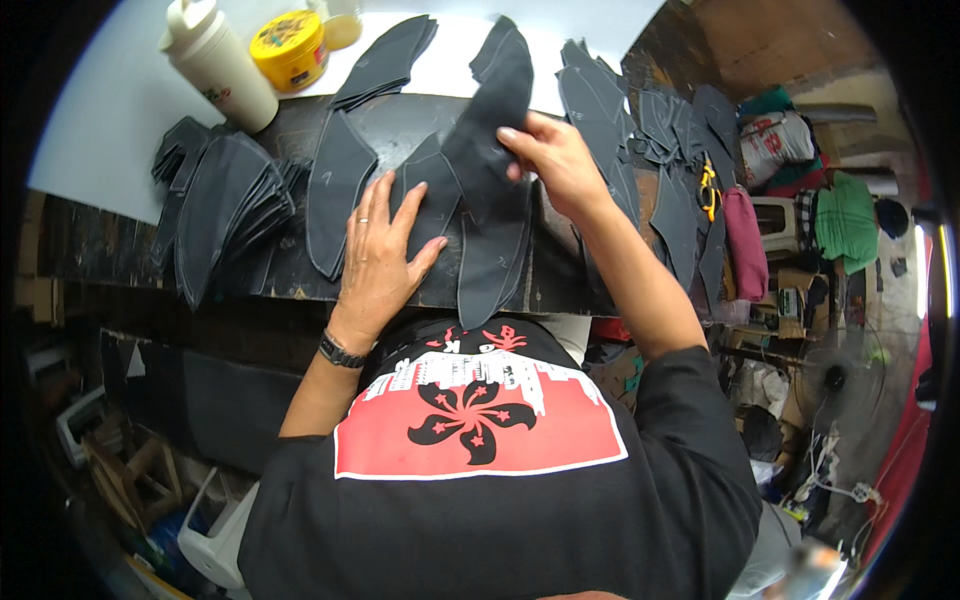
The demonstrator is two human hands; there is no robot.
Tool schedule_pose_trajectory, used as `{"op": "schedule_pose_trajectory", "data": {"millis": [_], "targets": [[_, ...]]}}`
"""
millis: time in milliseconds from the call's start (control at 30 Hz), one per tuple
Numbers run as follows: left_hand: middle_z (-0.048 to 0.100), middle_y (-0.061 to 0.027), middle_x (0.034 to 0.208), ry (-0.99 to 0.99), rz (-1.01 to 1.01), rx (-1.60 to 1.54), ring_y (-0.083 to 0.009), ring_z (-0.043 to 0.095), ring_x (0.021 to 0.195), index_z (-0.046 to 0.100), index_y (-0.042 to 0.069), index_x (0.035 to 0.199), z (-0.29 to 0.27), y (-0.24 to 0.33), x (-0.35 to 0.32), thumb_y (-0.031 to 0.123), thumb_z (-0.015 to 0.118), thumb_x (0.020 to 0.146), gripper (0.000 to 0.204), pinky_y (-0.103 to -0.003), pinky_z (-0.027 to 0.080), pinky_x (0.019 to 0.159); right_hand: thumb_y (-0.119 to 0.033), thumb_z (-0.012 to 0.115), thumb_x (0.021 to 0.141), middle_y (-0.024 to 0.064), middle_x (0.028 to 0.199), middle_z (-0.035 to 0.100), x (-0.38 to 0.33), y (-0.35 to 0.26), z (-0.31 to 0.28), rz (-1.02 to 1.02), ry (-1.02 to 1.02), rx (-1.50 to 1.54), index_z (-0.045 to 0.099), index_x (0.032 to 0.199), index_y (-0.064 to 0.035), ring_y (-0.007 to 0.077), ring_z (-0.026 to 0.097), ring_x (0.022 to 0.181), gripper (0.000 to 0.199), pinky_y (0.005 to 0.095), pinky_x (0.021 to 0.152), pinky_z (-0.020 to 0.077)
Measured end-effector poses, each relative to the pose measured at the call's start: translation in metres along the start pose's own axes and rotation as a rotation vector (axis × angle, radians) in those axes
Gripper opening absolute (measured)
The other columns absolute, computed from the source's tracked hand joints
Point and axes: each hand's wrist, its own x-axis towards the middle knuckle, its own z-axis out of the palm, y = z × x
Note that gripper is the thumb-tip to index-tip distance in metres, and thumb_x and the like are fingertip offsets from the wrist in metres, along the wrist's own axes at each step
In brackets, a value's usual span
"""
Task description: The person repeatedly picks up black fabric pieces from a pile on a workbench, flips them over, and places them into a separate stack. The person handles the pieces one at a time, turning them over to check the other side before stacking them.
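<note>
My left hand (382, 248) lies with fingers spread, its fingertips on curved black cut fabric pieces at the near edge of the dark table (300, 118). One such piece with a pale line along its rim (335, 200) sits left of those fingers. Between thumb and fingers, my right hand (555, 160) pinches a long black fabric piece (490, 105). That piece is raised and slightly blurred, its lower part over another pointed piece (490, 270) that overhangs the table edge. How many layers I pinch is hidden.
A fanned stack of black pieces (225, 205) stands at left, another pile (385, 62) at the back. More pieces (595, 110) lie at right, near yellow-handled scissors (709, 188). A cream bottle (222, 70) and a yellow tub (288, 52) stand at back left.
</note>
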Motion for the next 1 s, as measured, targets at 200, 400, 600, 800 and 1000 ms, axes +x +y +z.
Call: {"op": "schedule_pose_trajectory", "data": {"millis": [200,400,600,800,1000], "targets": [[0.044,-0.0206,0.146,-0.006,-0.021,-0.006,-0.0379,0.039,0.137,0.057,0.008,0.135,0.003,-0.002,0.0,0.031,0.079,0.08,0.064,-0.047,0.035,0.109,-0.014,0.073,0.09,0.0029,0.077,0.057,0.081,-0.001,0.011,-0.014,0.055,-0.015,0.059,0.096,-0.002,0.013,0.066,0.064,0.02,0.0251,0.057,0.0509],[0.045,-0.0199,0.145,-0.002,-0.015,0.001,-0.0379,0.04,0.137,0.058,0.008,0.133,0.002,-0.002,0.001,0.03,0.08,0.079,0.062,-0.047,0.036,0.108,-0.018,0.074,0.086,0.0182,0.1,0.071,0.063,0.002,0.017,-0.288,0.058,-0.677,0.058,0.13,0.0009,0.025,0.071,0.084,0.051,0.0353,0.076,0.0553],[0.046,-0.0187,0.144,-0.01,0.03,0.024,-0.0383,0.039,0.138,0.058,0.009,0.133,0.004,-0.002,0.001,0.027,0.078,0.081,0.057,-0.048,0.035,0.108,-0.016,0.073,0.085,0.015,0.095,0.069,-0.048,-0.003,0.027,-0.467,-0.049,-0.82,0.068,0.108,-0.0046,0.0311,0.068,0.087,0.027,0.0395,0.076,0.0535],[0.043,-0.0195,0.146,-0.035,0.029,-0.017,-0.0393,0.036,0.14,0.057,0.01,0.135,0.005,0.001,0.002,0.02,0.076,0.083,0.056,-0.049,0.033,0.111,-0.013,0.077,0.079,0.0109,0.107,0.066,-0.108,0.012,0.015,-0.542,0.169,-1.024,0.068,0.107,-0.0063,0.0309,0.061,0.104,0.031,0.0425,0.091,0.0465],[0.041,-0.0203,0.149,-0.07,0.038,-0.053,-0.0395,0.038,0.139,0.056,0.01,0.137,0.003,0.005,0.004,0.01,0.072,0.084,0.056,-0.046,0.034,0.113,-0.023,0.081,0.073,0.0228,0.129,0.056,-0.12,0.022,-0.043,-0.158,0.465,-1.159,0.059,0.128,-0.0078,0.0403,0.05,0.125,0.061,0.0476,0.106,0.0397]]}}
